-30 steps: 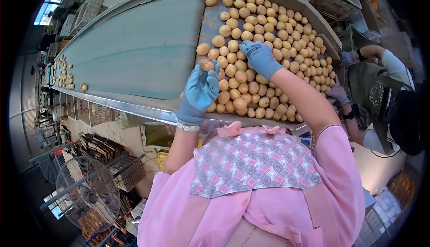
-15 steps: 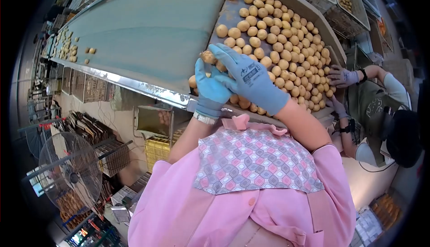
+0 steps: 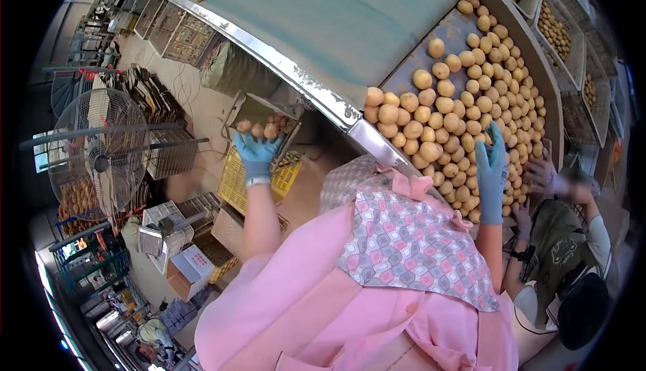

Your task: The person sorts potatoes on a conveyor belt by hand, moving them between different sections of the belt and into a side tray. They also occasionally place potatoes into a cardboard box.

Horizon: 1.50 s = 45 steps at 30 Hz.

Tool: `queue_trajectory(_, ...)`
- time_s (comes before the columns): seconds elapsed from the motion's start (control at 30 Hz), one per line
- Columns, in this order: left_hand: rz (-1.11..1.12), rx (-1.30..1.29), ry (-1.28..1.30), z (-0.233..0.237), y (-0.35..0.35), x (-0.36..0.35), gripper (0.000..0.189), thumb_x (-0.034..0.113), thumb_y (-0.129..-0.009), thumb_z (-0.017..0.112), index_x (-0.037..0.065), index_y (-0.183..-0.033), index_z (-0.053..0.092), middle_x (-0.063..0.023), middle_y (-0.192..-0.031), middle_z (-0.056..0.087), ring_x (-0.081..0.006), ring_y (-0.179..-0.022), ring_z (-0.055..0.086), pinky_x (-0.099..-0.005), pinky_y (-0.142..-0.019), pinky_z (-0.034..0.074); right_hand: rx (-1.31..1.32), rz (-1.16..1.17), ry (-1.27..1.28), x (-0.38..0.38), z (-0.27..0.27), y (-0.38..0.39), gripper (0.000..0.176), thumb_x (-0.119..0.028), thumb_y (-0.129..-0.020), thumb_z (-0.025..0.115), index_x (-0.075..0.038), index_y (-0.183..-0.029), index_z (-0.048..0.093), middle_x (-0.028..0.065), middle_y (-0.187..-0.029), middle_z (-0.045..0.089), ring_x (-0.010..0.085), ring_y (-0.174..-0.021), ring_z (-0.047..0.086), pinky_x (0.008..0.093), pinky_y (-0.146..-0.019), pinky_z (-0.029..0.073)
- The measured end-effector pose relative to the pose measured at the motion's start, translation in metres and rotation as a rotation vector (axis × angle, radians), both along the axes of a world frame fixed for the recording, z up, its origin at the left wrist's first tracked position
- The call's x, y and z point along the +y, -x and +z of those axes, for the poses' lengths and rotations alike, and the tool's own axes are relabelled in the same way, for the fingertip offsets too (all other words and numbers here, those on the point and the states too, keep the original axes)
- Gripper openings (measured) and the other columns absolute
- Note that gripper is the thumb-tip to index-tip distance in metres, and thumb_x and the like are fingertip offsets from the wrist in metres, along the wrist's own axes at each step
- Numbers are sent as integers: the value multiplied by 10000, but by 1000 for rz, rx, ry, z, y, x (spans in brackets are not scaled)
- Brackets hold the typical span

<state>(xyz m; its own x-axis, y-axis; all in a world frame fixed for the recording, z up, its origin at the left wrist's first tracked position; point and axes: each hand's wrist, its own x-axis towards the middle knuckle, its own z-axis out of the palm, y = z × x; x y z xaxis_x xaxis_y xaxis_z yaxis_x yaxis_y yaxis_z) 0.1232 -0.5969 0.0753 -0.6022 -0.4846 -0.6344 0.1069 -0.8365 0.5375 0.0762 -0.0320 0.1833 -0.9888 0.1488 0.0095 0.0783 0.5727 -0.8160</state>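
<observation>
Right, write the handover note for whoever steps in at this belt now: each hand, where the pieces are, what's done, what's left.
Left hand: blue-gloved, below the belt edge, shut on a handful of round tan pieces, seemingly over the yellow plastic crate.
Right hand: blue-gloved, open, resting on the big pile of round tan pieces at the near end of the teal conveyor belt.
Done: one handful is off the belt.
Left: handful not yet released; the pile lies on the belt.
A co-worker's gloved hand is at the pile's right edge.
</observation>
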Motion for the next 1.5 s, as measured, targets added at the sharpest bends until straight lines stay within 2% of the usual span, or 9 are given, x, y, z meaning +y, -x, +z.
queue_trajectory(0.13, -154, -48, 280, -78, 7, -62, 520, 429, -1047, 511, 136, -1471, 580, -97, -1412, 657, -265, -1266, 620, -417, -1083, 504, 103, 85, -36, -3, -20, -9, 627, -100, -1009, 690, -52, -1596, 476, 118, -1268, 669, 174, -994, 675, 317, -868, 577)
queue_trajectory(0.27, -121, 122, 1135, 77, 90, 91, 505, 245, -1105, 484, 16, -1554, 462, -122, -1348, 580, -226, -1159, 592, -386, -989, 506, 41, 46, -92, 9, -46, -43, 565, -134, -981, 726, -42, -1511, 552, 172, -1251, 698, 252, -971, 700, 377, -885, 582)
queue_trajectory(0.47, -1493, 1116, 2147, 171, 130, 272, 644, 284, -957, 717, 142, -1555, 523, -183, -1576, 491, -382, -1490, 425, -551, -1227, 305, 25, 76, -72, -24, -35, -47, 478, -213, -995, 679, -67, -1444, 602, 158, -1267, 678, 333, -1164, 668, 426, -991, 537)
queue_trajectory(0.6, -1921, 1425, 2105, 129, 185, 279, 702, 290, -889, 754, 201, -1551, 536, -172, -1593, 480, -389, -1534, 368, -596, -1263, 241, -44, 66, -47, -18, -22, -47, 432, -215, -995, 683, -68, -1398, 634, 147, -1283, 683, 336, -1151, 669, 427, -986, 541)
queue_trajectory(0.77, -1298, 903, 2638, 136, 270, 283, 596, 198, -872, 731, 204, -1457, 615, -153, -1556, 513, -402, -1510, 395, -606, -1256, 286, 80, 93, -42, 3, -54, -70, 366, -196, -1004, 654, -57, -1341, 676, 150, -1243, 724, 341, -1111, 693, 433, -957, 558)
queue_trajectory(0.93, -1687, 2028, 2034, 163, 168, 348, 394, 190, -889, 713, 225, -1281, 686, -97, -1513, 551, -341, -1464, 467, -611, -1225, 350, -10, 229, -100, -6, -53, -70, 327, -180, -990, 612, -124, -1294, 720, 108, -1168, 756, 310, -1049, 717, 429, -907, 573)
queue_trajectory(1.03, -1876, 1995, 1950, 109, 180, 329, 382, 183, -893, 704, 276, -1263, 689, -90, -1483, 565, -332, -1448, 482, -613, -1215, 362, 24, 234, -99, -7, -55, -60, 326, -168, -979, 600, -156, -1283, 716, 93, -1131, 756, 281, -1008, 725, 424, -863, 572)
queue_trajectory(1.27, -798, 664, 2662, 152, 274, 289, 480, 98, -918, 687, 153, -1394, 650, -207, -1492, 543, -434, -1422, 473, -551, -1167, 404, 325, -167, -447, 37, -64, 23, 376, -114, -970, 624, -134, -1345, 649, 142, -1160, 707, 344, -1036, 684, 417, -838, 573)
queue_trajectory(1.5, -1033, 800, 2122, 175, 185, 286, 372, 120, -954, 702, 83, -1325, 699, -193, -1422, 622, -418, -1331, 562, -516, -1119, 445, -346, 39, -721, 67, -80, 94, 507, -56, -982, 628, -186, -1468, 559, 130, -1275, 689, 323, -1131, 699, 433, -858, 607)
